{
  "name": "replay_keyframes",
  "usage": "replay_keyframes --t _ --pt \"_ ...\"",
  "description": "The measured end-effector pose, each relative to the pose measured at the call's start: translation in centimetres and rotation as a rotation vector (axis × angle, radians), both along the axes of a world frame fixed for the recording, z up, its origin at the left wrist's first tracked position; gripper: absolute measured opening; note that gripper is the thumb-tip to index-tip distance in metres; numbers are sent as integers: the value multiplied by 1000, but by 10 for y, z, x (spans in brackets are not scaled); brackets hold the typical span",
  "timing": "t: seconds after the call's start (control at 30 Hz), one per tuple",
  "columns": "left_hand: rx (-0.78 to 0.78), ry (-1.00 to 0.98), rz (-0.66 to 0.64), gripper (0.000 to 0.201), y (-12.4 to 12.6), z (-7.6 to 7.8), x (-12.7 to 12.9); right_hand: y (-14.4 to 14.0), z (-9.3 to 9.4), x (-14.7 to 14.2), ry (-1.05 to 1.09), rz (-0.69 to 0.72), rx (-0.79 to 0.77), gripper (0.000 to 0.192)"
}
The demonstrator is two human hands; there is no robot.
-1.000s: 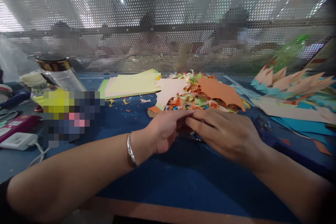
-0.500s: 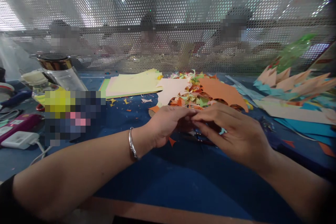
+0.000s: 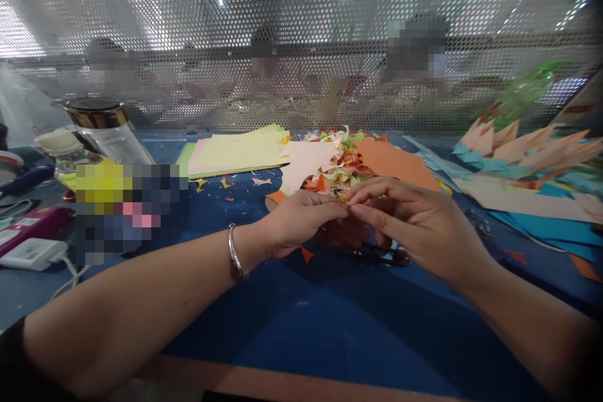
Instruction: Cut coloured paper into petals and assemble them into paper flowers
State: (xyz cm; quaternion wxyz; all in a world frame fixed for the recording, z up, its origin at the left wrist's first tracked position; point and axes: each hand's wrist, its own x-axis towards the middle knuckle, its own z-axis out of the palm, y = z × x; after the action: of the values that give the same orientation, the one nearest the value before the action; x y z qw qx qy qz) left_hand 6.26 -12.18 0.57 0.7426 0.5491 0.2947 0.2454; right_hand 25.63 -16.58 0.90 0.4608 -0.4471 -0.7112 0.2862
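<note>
Paper scraps (image 3: 343, 179) lie heaped beyond left hand (image 3: 294, 223) and right hand (image 3: 409, 226), fingertips pinched together; contents indiscernible.

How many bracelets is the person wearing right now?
1: a silver bracelet on the wrist of the left hand. The right hand has a bare wrist.

left hand (image 3: 294, 223) and right hand (image 3: 414, 226) raised, fingertips meeting, forearms angled inward

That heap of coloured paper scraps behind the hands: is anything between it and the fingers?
Nothing visible. The left hand and right hand meet fingertip to fingertip at the near edge of the scrap heap, already touching it. What they pinch is too small to tell.
</note>
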Motion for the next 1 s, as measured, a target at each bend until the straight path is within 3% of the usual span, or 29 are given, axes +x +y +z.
replay_keyframes --t 0.13,0.4,0.7,1.0 --pt "-22 4 -63 25 1 4 -2 1 0 0 66 7 -75 28" --pt "67 5 -52 22 2 5 -2 2 -2 0 209 27 -170 30" --pt "70 24 -112 27 4 3 -3 2 0 -2 173 -7 -179 35" --pt "35 23 -66 24 3 0 -2 3 -1 -1 174 -25 -210 40"
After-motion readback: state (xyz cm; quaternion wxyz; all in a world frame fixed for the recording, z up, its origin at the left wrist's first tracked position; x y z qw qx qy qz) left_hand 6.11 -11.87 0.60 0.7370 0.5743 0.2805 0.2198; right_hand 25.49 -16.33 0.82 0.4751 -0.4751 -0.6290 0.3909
